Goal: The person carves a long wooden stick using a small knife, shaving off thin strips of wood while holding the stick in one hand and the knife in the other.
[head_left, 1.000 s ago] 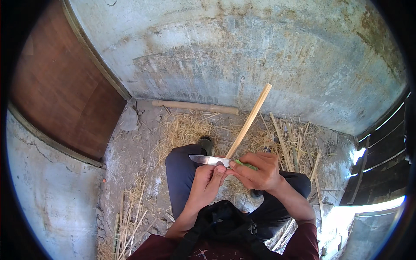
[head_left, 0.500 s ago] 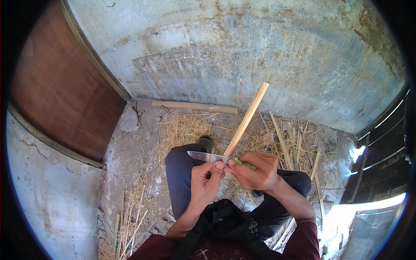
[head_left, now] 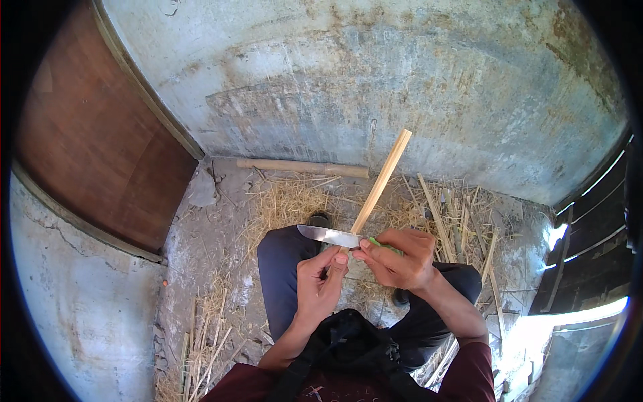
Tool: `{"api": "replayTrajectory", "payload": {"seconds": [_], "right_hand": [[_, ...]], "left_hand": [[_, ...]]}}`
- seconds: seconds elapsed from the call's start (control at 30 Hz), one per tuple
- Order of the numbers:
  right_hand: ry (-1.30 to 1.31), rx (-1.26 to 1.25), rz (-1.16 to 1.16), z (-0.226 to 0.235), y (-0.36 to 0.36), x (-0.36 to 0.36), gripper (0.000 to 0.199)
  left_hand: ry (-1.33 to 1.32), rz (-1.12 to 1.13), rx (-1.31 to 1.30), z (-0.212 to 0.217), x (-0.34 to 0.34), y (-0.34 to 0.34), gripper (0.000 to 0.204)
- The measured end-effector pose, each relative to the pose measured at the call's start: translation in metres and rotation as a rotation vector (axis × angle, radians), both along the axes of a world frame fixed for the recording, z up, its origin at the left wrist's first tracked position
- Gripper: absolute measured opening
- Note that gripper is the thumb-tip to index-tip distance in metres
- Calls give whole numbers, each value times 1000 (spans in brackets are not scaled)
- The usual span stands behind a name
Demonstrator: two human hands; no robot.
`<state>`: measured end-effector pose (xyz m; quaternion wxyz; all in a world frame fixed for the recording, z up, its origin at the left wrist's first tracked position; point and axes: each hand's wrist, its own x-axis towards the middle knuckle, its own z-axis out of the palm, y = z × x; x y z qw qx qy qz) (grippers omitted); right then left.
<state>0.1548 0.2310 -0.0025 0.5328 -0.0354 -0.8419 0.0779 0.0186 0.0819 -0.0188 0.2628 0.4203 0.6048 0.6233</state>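
Right hand (head_left: 400, 258) over knife handle (head_left: 383, 245)

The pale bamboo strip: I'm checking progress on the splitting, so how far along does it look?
Done, by the look of it: pale cut strips and straw-like shavings lie on the concrete floor. In hand: the left hand grips the long pale bamboo strip while the right hand sets the green-handled steel knife against its lower end. Left: the strip above the blade looks uncut.
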Motion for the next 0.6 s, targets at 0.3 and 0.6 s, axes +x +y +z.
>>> {"api": "replayTrajectory", "payload": {"seconds": [0.3, 0.6], "right_hand": [[-1, 10, 9, 4, 3, 2, 25], [9, -45, -7, 6, 11, 7, 23]], "left_hand": [[36, 40, -5, 5, 0, 0, 25], [154, 70, 12, 14, 2, 1, 34]]}}
